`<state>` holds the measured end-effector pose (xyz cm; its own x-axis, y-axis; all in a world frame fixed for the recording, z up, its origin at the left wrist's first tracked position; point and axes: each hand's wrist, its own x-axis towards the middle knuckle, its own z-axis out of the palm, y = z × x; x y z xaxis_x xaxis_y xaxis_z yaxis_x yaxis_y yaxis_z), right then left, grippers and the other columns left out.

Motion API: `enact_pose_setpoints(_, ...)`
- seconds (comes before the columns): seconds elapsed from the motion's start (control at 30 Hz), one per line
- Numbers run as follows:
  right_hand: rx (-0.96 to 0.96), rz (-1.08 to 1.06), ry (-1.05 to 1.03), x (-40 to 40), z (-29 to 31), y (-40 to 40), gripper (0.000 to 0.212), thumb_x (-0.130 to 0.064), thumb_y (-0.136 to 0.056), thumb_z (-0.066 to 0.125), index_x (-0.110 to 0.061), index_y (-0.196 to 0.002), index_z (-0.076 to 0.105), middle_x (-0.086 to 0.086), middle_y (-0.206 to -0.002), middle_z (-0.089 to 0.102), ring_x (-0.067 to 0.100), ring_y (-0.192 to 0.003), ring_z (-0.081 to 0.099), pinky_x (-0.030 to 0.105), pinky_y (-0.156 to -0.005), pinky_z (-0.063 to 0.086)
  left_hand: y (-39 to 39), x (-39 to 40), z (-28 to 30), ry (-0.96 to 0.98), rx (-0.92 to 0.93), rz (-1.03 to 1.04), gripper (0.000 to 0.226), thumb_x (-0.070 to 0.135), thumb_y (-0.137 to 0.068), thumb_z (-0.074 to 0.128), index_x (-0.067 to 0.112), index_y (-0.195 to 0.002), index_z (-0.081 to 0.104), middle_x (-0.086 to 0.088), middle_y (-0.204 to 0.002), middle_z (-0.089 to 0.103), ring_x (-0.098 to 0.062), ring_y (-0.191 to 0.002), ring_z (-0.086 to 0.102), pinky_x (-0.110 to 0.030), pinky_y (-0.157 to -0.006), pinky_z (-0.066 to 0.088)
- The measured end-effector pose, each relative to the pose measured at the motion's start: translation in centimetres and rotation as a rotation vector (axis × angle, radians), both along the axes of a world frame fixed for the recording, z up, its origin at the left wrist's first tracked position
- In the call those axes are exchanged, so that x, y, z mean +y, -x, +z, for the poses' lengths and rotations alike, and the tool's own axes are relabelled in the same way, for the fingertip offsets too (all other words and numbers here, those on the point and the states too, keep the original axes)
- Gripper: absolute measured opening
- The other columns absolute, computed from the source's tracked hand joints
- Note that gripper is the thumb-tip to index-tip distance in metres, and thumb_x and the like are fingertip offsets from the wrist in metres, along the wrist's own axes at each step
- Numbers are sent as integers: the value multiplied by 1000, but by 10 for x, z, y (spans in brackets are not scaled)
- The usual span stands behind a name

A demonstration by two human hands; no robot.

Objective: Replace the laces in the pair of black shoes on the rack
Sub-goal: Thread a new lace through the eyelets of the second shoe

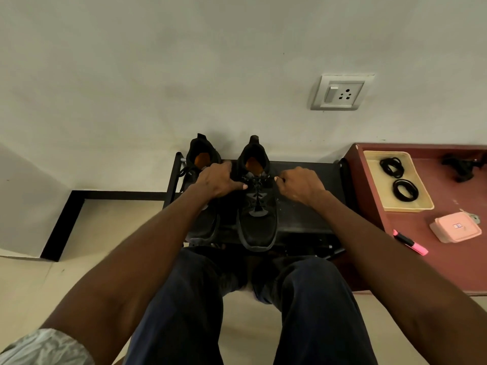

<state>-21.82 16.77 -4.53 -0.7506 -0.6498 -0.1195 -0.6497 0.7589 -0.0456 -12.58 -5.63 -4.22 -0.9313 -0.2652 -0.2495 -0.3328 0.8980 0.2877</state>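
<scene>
View: head camera looking down over a seated person's two bare forearms and dark trousers toward a low rack against a wall.

Shoes: a pair of black shoes stands side by side on the black rack [303, 196] at the centre of the frame, toes toward the viewer. The right-hand shoe [259, 206] is in full view; the left-hand shoe [203, 159] is partly hidden under an arm.

Left hand [217, 180]: rests over the gap between the shoes, fingertips at the upper eyelets of the right-hand shoe. Its grip looks narrow, pinching the black lace [254, 185], though the dark lace is hard to make out.

Right hand [299, 184]: just beside the right-hand shoe, fingers curled in a narrow grip, seemingly pulling a lace end sideways; the end itself is too small to confirm.

Progress: judged early to middle. The right-hand shoe carries a lace and is being worked at the top. A loose lace hangs at the left-hand shoe's far side. Whether these laces are old or new cannot be told.

Spare laces: two black coils [399, 180] lie in a cream tray [419, 206], right of frame, suggesting replacements not yet fitted.

Counter: a reddish-brown counter [448, 259] beside the rack holds the tray, a pink box [456, 229], a pink highlighter [409, 242] and a dark tangle [461, 165] at the far right.

Room: pale wall with a switch-and-socket plate [341, 92] at upper right, beige floor, black skirting at left.
</scene>
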Motion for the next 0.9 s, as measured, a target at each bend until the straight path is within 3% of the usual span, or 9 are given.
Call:
enact_pose_setpoints(0.07,-15,-20,11,-1,1,0,43,-41,-103,36,-12,-104,68,16,-99,68,36,-90,64,41,-76,47,-2,2,4,44,-14,-88,48,55,-95,56,15,-68,49,0,-62,49,-21,-61,51,-36,-69,46)
enact_pose_setpoints(0.1,-20,-26,13,-1,1,0,43,-41,-103,37,-12,-104,68,16,-100,68,37,-91,64,41,-77,48,-3,2,5,29,-1,-108,46,48,-97,54,16,-64,47,0,-61,49,-22,-62,52,-33,-65,43)
enact_pose_setpoints(0.2,-24,-36,9,-3,4,-1,43,-41,-103,37,-11,-104,69,17,-100,68,37,-91,65,41,-77,48,-8,-1,2,-108,60,-71,29,41,-95,62,17,-88,48,3,-74,52,-20,-72,54,-32,-67,43)
enact_pose_setpoints(0.3,-9,-18,-12,-3,4,-3,43,-38,-104,35,-10,-105,68,17,-101,68,37,-90,65,40,-73,45,-11,2,5,-95,48,-97,44,54,-98,51,15,-115,42,3,-84,52,-21,-77,57,-39,-76,52)
enact_pose_setpoints(0.43,3,12,-52,-1,7,-2,41,-35,-104,35,-9,-105,67,16,-99,68,35,-86,64,39,-72,45,-10,-1,8,-56,21,-117,43,52,-102,41,13,-119,36,-6,-87,61,-29,-81,64,-45,-77,53)
enact_pose_setpoints(0.6,10,38,-68,3,6,3,42,-37,-104,34,-10,-106,66,16,-97,68,35,-84,64,38,-69,42,-5,-1,6,114,-38,-219,43,41,-107,32,17,-141,26,-4,-73,59,-23,-64,58,-48,-81,51)
enact_pose_setpoints(0.67,3,50,-73,5,4,5,42,-38,-105,33,-11,-106,65,16,-95,67,34,-82,63,37,-68,41,-7,0,6,221,-51,-257,46,27,-106,33,24,-150,21,-3,-67,55,-20,-56,53,-43,-71,50)
enact_pose_setpoints(0.8,-3,60,-72,8,1,8,41,-38,-106,31,-11,-108,63,16,-94,67,32,-75,57,37,-67,40,-11,-2,0,321,-61,-296,31,20,-103,39,19,-133,41,0,-65,53,-16,-52,48,-40,-69,51)
enact_pose_setpoints(0.9,-21,43,-50,14,-4,12,41,-39,-107,31,-11,-107,62,16,-94,67,34,-80,61,37,-67,41,-14,-4,-10,298,-28,-291,21,24,-104,36,19,-123,45,1,-66,51,-15,-51,46,-30,-52,34)
